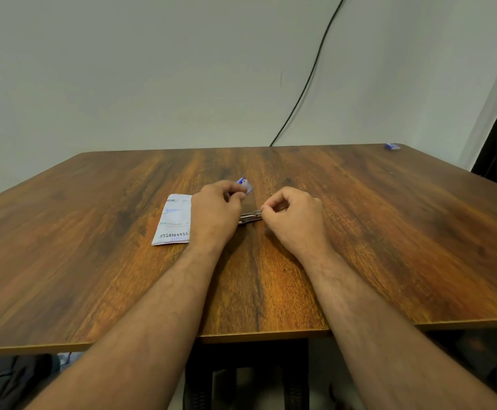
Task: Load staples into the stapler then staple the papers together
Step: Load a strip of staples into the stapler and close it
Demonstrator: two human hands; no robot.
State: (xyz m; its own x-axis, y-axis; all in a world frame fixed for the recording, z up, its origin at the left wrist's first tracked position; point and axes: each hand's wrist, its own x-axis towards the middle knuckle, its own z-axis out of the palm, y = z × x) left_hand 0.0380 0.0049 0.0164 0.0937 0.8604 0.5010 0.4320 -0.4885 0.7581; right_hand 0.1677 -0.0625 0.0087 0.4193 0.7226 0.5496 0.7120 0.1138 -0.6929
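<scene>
Pale wall point(152, 69) behind, with a dark cable point(309, 81) running down it to the wooden desk point(389, 247), which fills most of my view. My papers point(173, 221) lie folded left of centre, partly under my left hand point(216, 211). That hand's fingers pinch a small blue staple box point(245, 184). My right hand point(296, 216) pinches the end of the metal stapler point(250, 217) lying between both hands. I judge loading is under way; next I need a strip out of the box and seated in the stapler's channel.
</scene>
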